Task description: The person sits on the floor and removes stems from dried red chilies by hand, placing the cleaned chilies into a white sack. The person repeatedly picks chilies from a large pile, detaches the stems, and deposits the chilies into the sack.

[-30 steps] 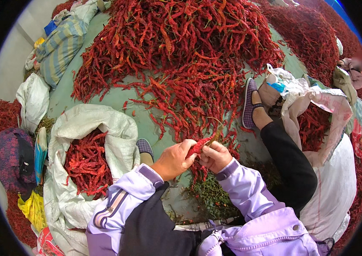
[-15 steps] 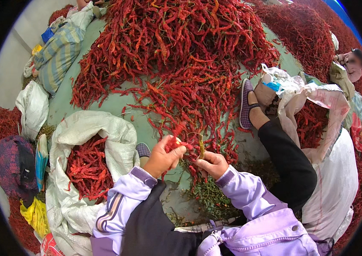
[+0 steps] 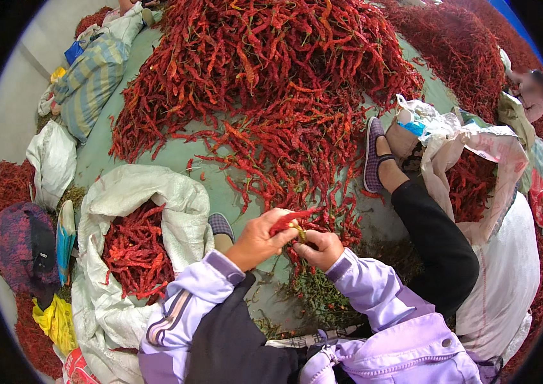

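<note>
My left hand (image 3: 260, 240) is closed round red chili peppers (image 3: 286, 221), with one tip pointing right past the fingers. Close against it, my right hand (image 3: 321, 249) is pinched at the peppers' pale ends. A yellowish-green bit (image 3: 301, 233) shows at its fingertips; whether it is a stem or a finger covering I cannot make out. Beyond both hands, loose chilies spread down from a large chili heap (image 3: 271, 57). Below them lies a pile of green stems (image 3: 316, 297).
An open white sack (image 3: 185, 198) with red chilies stands at my left. At my right is another sack (image 3: 498, 269), with chilies in its mouth. My shoe (image 3: 372, 157) rests beside the loose chilies. A dark backpack (image 3: 22, 246) lies far left; another person (image 3: 530, 96) is at upper right.
My hands have come together; the left moved right, toward the right hand. The red chili in the left hand now points right, across the right fingertips.
</note>
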The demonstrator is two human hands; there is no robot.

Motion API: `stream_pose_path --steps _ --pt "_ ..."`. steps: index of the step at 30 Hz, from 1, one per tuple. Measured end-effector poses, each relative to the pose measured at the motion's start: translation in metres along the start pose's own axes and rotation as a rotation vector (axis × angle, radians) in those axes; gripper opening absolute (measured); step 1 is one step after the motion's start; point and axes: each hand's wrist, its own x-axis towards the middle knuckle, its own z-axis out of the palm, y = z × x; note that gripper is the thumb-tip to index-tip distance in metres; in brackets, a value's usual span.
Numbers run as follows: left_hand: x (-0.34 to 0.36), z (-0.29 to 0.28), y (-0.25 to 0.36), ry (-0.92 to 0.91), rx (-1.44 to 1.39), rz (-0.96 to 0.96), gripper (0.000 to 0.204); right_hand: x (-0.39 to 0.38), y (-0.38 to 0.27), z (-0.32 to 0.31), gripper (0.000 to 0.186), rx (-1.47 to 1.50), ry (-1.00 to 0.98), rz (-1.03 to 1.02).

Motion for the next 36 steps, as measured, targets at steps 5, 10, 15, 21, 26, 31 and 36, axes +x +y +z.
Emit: stream_pose_path --steps 5,10,15,21,26,31,36 --pt "0.011 0.004 0.002 0.036 -0.276 -0.071 0.009 -0.002 0.011 0.004 0.018 -0.258 -0.168 -0.061" --pt "-0.006 -0.005 0.017 -0.219 -0.410 -0.282 0.052 -0.023 0.039 -0.010 0.034 0.133 -0.096 0.085" --pt "-0.005 -0.003 0.019 -0.297 -0.411 -0.336 0.059 -0.002 -0.014 -0.014 0.023 0.882 -0.204 0.115" --pt "-0.005 -0.003 0.018 -0.360 -0.334 -0.338 0.063 0.000 -0.016 0.003 0.022 0.842 -0.108 0.089" --pt "-0.010 -0.006 0.004 -0.447 -0.240 -0.342 0.057 0.003 -0.005 -0.007 0.012 0.239 -0.151 -0.232" --pt "-0.002 0.007 0.024 -0.500 -0.023 -0.411 0.054 -0.011 -0.015 -0.022 0.014 0.455 -0.375 0.220" --pt "-0.002 0.023 0.026 -0.466 0.222 -0.232 0.049 -0.023 -0.006 -0.025 0.013 0.223 -0.363 0.083"
